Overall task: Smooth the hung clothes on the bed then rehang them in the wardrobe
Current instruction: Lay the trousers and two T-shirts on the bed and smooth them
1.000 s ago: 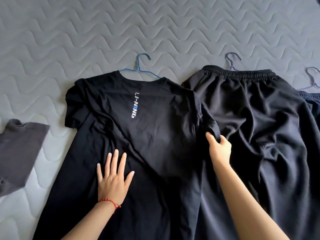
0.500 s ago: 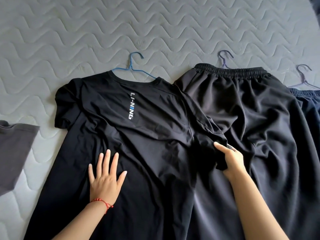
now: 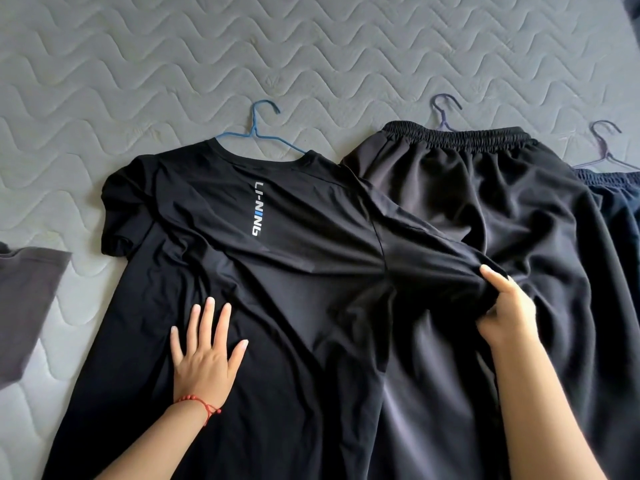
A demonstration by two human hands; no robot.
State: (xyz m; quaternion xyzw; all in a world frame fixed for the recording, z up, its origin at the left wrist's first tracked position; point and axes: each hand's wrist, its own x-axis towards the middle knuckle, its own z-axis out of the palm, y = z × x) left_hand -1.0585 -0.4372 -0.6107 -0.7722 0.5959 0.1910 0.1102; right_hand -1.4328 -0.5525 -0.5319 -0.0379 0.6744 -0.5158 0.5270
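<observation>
Hands work a black T-shirt (image 3: 277, 271) on the bed (image 3: 311, 46): left hand (image 3: 204, 355) pressing flat with fingers spread, right hand (image 3: 509, 313) gripping its sleeve, now stretched farther right over black shorts (image 3: 519, 220).

We read only one text, the brand name "LI-NING" (image 3: 256, 208), printed vertically down the upper back of the black T-shirt (image 3: 214, 271) just below its collar, its letters white except for a blue part in the middle.
</observation>
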